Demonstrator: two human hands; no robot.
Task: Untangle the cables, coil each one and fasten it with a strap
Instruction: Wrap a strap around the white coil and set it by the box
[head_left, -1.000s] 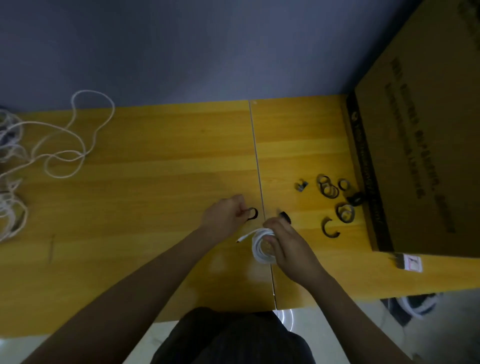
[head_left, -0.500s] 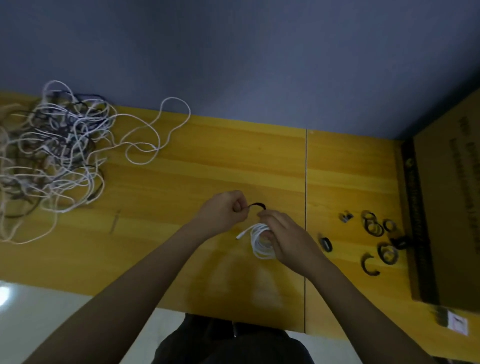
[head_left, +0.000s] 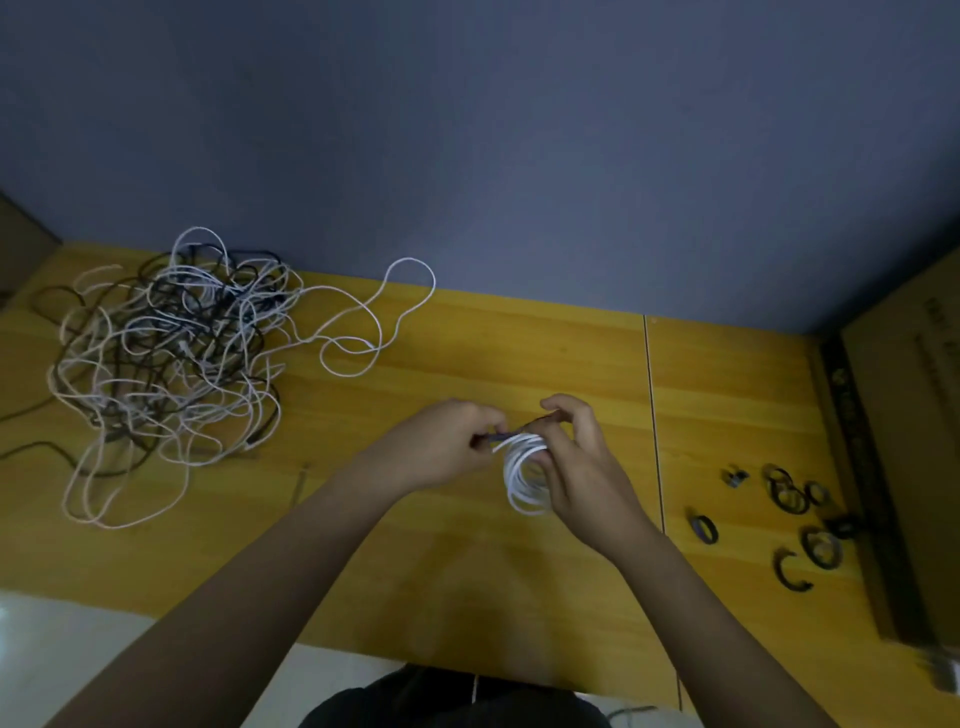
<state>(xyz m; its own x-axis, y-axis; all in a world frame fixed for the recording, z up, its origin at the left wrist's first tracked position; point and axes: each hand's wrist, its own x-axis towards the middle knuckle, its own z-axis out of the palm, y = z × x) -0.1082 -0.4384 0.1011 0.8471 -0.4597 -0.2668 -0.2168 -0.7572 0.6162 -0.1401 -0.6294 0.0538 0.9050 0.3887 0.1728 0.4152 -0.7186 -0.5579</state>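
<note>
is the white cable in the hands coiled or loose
Coiled: the white cable forms stacked loops held by the right hand.

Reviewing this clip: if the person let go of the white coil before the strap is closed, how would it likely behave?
The white coil would probably spring loose: its thin loops are held together only by the right hand. It looks light and floppy, like the limp strands in the tangled pile. The dark strap seems not yet closed.
</note>
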